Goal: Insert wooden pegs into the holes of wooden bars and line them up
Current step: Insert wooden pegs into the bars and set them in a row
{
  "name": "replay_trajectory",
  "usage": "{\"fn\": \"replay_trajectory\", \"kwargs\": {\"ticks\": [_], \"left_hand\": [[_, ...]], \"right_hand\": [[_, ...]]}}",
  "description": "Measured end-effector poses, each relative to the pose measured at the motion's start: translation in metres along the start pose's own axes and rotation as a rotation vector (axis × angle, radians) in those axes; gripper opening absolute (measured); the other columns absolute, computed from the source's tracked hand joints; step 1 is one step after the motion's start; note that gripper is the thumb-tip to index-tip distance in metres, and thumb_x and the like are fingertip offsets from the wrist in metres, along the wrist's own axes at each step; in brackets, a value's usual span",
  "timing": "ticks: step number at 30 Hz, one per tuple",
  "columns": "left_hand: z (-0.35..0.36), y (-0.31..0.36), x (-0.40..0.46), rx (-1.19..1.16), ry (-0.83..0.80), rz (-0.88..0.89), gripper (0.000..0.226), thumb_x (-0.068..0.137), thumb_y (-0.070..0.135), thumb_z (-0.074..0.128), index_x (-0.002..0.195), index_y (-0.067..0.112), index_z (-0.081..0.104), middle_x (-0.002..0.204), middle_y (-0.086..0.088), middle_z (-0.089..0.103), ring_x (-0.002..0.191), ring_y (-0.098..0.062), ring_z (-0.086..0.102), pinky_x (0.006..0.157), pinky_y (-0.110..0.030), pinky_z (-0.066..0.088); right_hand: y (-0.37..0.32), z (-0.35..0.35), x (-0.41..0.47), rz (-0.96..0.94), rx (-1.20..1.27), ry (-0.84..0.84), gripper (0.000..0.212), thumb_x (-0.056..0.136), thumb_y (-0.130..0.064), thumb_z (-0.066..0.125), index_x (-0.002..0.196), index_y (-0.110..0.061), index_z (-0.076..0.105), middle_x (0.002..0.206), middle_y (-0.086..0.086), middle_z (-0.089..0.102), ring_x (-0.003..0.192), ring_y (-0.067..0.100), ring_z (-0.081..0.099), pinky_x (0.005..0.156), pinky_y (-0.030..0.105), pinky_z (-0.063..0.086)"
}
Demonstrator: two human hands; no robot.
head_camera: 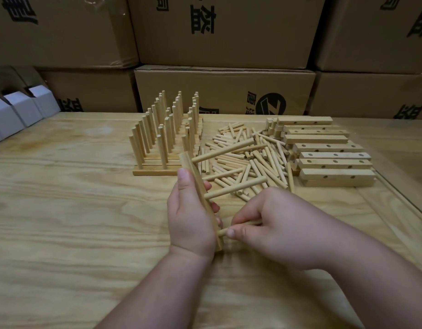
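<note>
Near table edge, left hand gripped bar sideways, steadying it; right hand fingers pinched peg, feeding last hole

My left hand covered most of the bar, so its lowest hole was out of sight. My right fingers hid the middle of the third peg. The cardboard boxes ran past the frame's edges, their print cut off.

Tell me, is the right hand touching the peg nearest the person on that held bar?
Touching. The head view shows the right hand pinching the third peg with its fingertips at the bar.
</note>
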State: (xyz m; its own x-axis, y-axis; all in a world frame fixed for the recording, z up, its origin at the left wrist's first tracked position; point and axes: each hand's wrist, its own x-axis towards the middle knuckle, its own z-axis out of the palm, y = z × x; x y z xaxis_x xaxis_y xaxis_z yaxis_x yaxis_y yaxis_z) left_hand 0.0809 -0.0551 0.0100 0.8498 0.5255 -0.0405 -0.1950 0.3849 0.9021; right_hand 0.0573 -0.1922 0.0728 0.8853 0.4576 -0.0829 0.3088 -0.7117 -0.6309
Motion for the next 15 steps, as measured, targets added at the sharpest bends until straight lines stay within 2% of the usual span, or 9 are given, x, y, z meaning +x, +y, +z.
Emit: {"fn": "replay_trajectory", "kwargs": {"ticks": [3, 5, 7, 9, 10, 12, 15], "left_hand": [[0.001, 0.0, -0.003, 0.013, 0.016, 0.038, 0.053, 0.103, 0.056, 0.038, 0.074, 0.016, 0.058, 0.07, -0.007, 0.049, 0.043, -0.011, 0.047, 0.035, -0.025, 0.038], [0.002, -0.001, -0.004, 0.011, 0.021, 0.055, 0.052, 0.104, 0.054, 0.037, 0.074, 0.016, 0.057, 0.069, -0.007, 0.048, 0.043, -0.011, 0.047, 0.035, -0.025, 0.038], [0.002, 0.0, -0.003, -0.003, 0.017, 0.046, 0.052, 0.104, 0.053, 0.037, 0.074, 0.015, 0.058, 0.065, -0.006, 0.049, 0.043, -0.011, 0.047, 0.035, -0.025, 0.037], [0.001, 0.0, 0.0, -0.009, -0.012, 0.026, 0.051, 0.104, 0.053, 0.038, 0.075, 0.016, 0.06, 0.058, -0.001, 0.051, 0.043, -0.01, 0.048, 0.035, -0.024, 0.038], [0.0, 0.0, 0.001, 0.001, -0.029, 0.03, 0.05, 0.104, 0.052, 0.038, 0.077, 0.018, 0.061, 0.054, 0.001, 0.052, 0.043, -0.01, 0.049, 0.036, -0.024, 0.04], [-0.001, -0.001, 0.002, 0.036, -0.045, 0.062, 0.044, 0.105, 0.05, 0.037, 0.083, 0.022, 0.063, 0.054, 0.004, 0.055, 0.047, -0.01, 0.053, 0.039, -0.026, 0.044], [-0.002, 0.0, 0.002, 0.013, -0.049, 0.055, 0.038, 0.106, 0.049, 0.034, 0.095, 0.023, 0.06, 0.055, 0.003, 0.058, 0.046, -0.012, 0.054, 0.04, -0.027, 0.046]], "right_hand": [[0.0, 0.002, -0.001, -0.026, -0.091, 0.016, 0.028, 0.092, -0.043, 0.069, 0.067, -0.031, 0.072, 0.048, -0.004, 0.052, 0.044, 0.009, 0.043, 0.044, 0.02, 0.036], [-0.001, 0.002, -0.002, -0.028, -0.121, 0.04, 0.029, 0.092, -0.043, 0.069, 0.065, -0.032, 0.07, 0.05, -0.005, 0.055, 0.046, 0.009, 0.047, 0.045, 0.019, 0.038], [-0.002, 0.003, -0.001, -0.014, -0.114, 0.062, 0.023, 0.09, -0.045, 0.071, 0.071, -0.031, 0.073, 0.056, -0.005, 0.062, 0.048, 0.008, 0.051, 0.043, 0.019, 0.038], [-0.001, 0.003, -0.001, 0.017, -0.062, 0.091, 0.018, 0.086, -0.048, 0.074, 0.079, -0.032, 0.075, 0.06, -0.004, 0.067, 0.05, 0.007, 0.055, 0.049, 0.027, 0.045], [0.001, 0.002, 0.0, 0.031, -0.026, 0.113, 0.018, 0.083, -0.05, 0.076, 0.082, -0.033, 0.075, 0.06, -0.006, 0.066, 0.05, 0.004, 0.055, 0.049, 0.027, 0.045], [0.003, -0.003, 0.0, 0.032, 0.048, 0.176, 0.026, 0.08, -0.058, 0.075, 0.094, -0.037, 0.072, 0.064, -0.012, 0.062, 0.055, -0.001, 0.056, 0.048, 0.019, 0.04], [0.004, -0.015, -0.002, 0.015, 0.241, 0.38, 0.048, 0.073, -0.08, 0.059, 0.105, -0.044, 0.066, 0.075, -0.002, 0.067, 0.06, 0.011, 0.063, 0.049, 0.023, 0.047]]}}
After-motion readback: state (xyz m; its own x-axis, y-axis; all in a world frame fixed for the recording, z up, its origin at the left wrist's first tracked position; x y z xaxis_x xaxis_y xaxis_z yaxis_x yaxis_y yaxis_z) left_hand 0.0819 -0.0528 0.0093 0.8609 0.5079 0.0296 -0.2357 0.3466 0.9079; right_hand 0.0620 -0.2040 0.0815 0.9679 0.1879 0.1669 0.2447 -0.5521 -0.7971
